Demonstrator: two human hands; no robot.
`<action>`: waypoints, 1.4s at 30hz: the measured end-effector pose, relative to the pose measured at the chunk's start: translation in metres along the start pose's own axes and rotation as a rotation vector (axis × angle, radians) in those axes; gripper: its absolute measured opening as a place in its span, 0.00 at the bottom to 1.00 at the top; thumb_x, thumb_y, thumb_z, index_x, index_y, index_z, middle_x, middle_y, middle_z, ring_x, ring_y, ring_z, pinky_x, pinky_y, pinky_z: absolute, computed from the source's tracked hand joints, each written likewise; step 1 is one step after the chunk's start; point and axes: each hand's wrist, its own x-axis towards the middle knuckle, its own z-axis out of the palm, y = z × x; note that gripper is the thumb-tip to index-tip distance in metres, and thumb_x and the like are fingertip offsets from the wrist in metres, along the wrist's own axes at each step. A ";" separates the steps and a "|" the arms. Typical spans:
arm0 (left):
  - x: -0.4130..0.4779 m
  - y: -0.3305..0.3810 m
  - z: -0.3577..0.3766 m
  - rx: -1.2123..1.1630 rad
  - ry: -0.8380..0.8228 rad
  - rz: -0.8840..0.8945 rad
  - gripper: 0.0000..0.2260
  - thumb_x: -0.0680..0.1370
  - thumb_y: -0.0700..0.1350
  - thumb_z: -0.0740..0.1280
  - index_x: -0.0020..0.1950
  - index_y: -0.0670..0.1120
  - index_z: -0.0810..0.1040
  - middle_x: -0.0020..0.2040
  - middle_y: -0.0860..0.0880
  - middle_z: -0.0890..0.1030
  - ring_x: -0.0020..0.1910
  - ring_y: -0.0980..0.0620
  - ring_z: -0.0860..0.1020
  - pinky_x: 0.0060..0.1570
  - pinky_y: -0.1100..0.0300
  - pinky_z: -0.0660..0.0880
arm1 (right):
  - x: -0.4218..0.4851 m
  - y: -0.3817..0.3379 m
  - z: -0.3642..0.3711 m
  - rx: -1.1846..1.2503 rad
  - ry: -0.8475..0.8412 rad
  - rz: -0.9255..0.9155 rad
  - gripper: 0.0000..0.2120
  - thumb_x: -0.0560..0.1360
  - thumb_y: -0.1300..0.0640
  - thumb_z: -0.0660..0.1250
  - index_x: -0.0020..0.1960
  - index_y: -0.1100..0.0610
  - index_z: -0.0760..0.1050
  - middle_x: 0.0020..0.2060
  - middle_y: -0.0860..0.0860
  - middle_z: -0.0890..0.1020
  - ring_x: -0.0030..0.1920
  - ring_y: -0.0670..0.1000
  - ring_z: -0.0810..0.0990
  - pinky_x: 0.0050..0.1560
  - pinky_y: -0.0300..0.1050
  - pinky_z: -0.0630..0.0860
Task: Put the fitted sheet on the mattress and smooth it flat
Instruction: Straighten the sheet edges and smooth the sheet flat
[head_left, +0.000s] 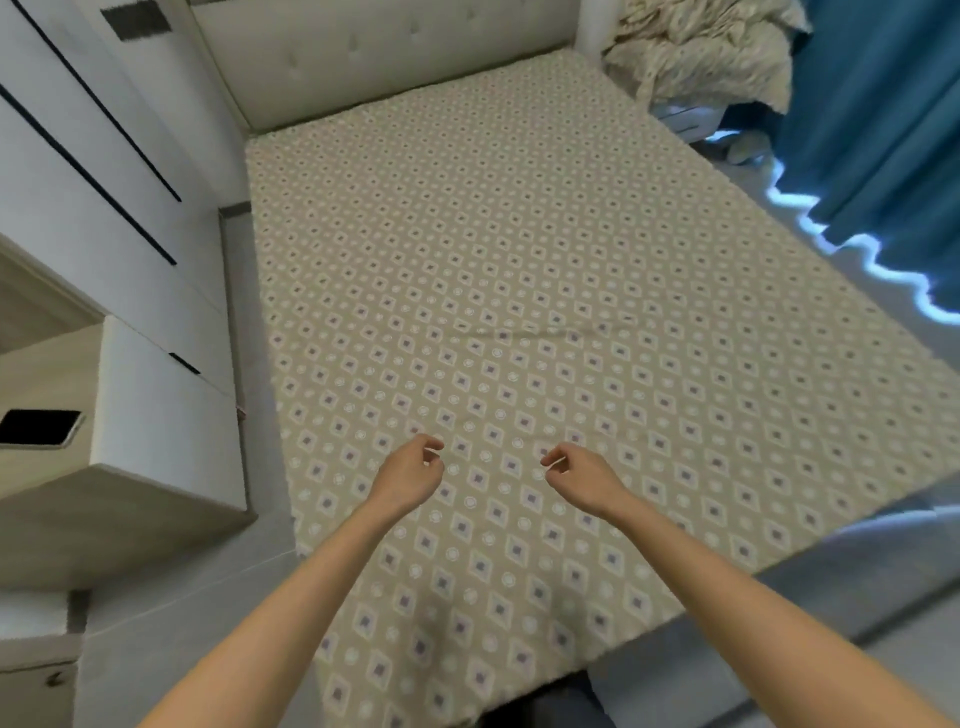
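Note:
A beige fitted sheet (519, 291) with a diamond and circle pattern covers the whole mattress and lies mostly flat. One long shallow crease (524, 332) runs across its middle. Both my arms reach out over the near end of the bed. My left hand (413, 475) and my right hand (576, 475) hover side by side just above the sheet, a short gap between them. Their fingers are loosely curled inward and hold nothing. I cannot tell whether the fingertips touch the fabric.
A padded headboard (384, 47) closes the far end. White cabinets (104, 171) and a ledge with a black phone (39, 427) line the left side. A fluffy cream blanket (706, 52) is piled at the far right, beside a teal curtain (883, 119).

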 end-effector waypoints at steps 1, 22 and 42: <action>0.002 -0.002 0.004 0.018 -0.028 0.004 0.16 0.80 0.43 0.58 0.67 0.46 0.71 0.64 0.47 0.76 0.53 0.50 0.76 0.52 0.58 0.72 | -0.001 0.005 0.005 -0.004 0.002 0.020 0.14 0.77 0.60 0.58 0.61 0.56 0.73 0.48 0.50 0.79 0.42 0.48 0.77 0.42 0.42 0.74; 0.102 -0.093 0.135 0.461 -0.277 -0.061 0.22 0.78 0.45 0.63 0.73 0.51 0.65 0.68 0.46 0.71 0.64 0.46 0.73 0.60 0.52 0.73 | 0.098 0.136 0.121 -0.257 -0.082 0.182 0.24 0.74 0.64 0.61 0.70 0.54 0.66 0.66 0.54 0.71 0.65 0.55 0.71 0.58 0.49 0.72; 0.179 -0.172 0.245 0.920 -0.297 0.182 0.10 0.76 0.38 0.63 0.54 0.47 0.80 0.55 0.48 0.78 0.54 0.48 0.75 0.46 0.55 0.74 | 0.170 0.223 0.201 -0.765 -0.017 -0.098 0.11 0.68 0.71 0.68 0.49 0.62 0.78 0.48 0.58 0.78 0.52 0.59 0.76 0.51 0.52 0.71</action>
